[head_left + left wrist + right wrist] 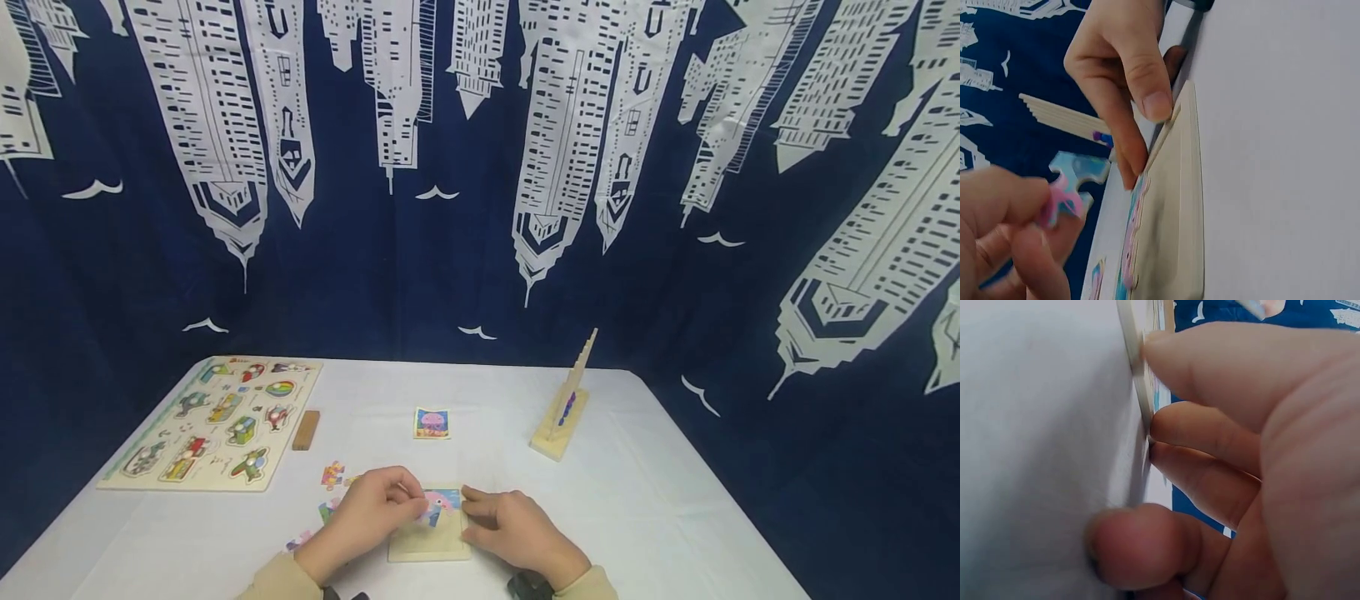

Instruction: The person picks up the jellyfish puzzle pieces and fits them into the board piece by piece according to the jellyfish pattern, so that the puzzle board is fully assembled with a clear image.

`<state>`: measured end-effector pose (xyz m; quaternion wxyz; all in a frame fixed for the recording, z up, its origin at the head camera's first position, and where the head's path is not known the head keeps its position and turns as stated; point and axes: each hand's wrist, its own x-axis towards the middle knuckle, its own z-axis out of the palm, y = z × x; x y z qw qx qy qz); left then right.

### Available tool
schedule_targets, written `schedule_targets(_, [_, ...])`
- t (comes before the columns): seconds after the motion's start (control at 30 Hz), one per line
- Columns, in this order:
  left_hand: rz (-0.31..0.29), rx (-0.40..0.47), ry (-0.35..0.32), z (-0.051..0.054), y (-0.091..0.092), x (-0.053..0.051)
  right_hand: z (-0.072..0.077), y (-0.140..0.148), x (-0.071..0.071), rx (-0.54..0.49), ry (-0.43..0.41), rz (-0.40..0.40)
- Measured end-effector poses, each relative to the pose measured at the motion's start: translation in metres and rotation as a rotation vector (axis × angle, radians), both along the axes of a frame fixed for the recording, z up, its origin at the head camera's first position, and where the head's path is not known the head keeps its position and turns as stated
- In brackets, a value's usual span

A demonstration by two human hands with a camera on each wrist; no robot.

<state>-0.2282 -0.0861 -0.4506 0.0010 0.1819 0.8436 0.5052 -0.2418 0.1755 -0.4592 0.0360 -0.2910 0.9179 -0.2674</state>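
Note:
Between thumb and fingertips my left hand (382, 508) pinches a jigsaw piece (1075, 172) with pink and blue print. It holds the piece above a small pale wooden puzzle tray (427, 546). Fitted pieces with pink and blue print (1132, 234) lie along the tray's far side, and its near part shows bare wood. My right hand (517, 529) touches the tray's right edge with thumb and fingertips, its fingers fairly straight. Loose jigsaw pieces (332, 475) lie left of the tray, partly hidden behind my left hand.
A small printed picture card (432, 423) lies beyond the tray. At back right stands a stepped wooden piece on a base (551, 446) with purple parts. A large wooden shape puzzle (217, 421) is at left, a brown wooden block (306, 430) beside it.

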Motion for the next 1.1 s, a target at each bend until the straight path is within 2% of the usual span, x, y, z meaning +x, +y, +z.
schedule_targets(0.13, [0.047,-0.031,-0.009,-0.001,0.012,-0.002,0.000,0.001,-0.001,0.001,0.000,0.006])
schedule_targets(0.27, [0.031,-0.025,-0.041,-0.005,0.023,-0.002,-0.001,0.001,-0.002,0.003,0.002,0.002])
schedule_targets(0.37, [0.039,-0.069,-0.029,-0.009,0.030,-0.003,-0.002,0.002,-0.002,0.005,0.005,0.003])
schedule_targets(0.57, [0.090,-0.214,0.067,-0.018,0.037,-0.003,-0.002,0.001,-0.002,-0.013,-0.004,0.008])
schedule_targets(0.87, [0.087,-0.264,0.146,-0.022,0.037,-0.001,-0.002,-0.001,-0.001,-0.009,-0.003,0.004])
schedule_targets(1.1, [0.085,-0.337,0.277,-0.026,0.038,0.005,-0.001,0.001,-0.001,0.004,-0.017,-0.002])
